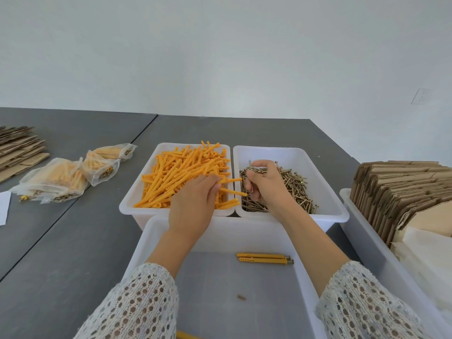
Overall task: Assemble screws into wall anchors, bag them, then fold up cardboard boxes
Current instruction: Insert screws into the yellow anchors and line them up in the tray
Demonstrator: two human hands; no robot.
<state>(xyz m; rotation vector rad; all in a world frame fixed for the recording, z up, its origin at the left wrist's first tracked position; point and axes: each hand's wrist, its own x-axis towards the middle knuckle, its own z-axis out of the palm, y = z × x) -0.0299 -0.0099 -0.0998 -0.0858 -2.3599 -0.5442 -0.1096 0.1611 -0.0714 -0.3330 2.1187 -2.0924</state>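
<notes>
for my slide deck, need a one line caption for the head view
Left hand holds orange anchors while right hand picks screws from adjacent bins.

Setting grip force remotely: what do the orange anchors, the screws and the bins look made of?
Orange anchors: likely moulded plastic, matte, uniform colour, ribbed.
Screws: metal, seemingly brass-toned plating, glinting.
Bins: white, slightly translucent plastic, smooth rounded rims.
</notes>
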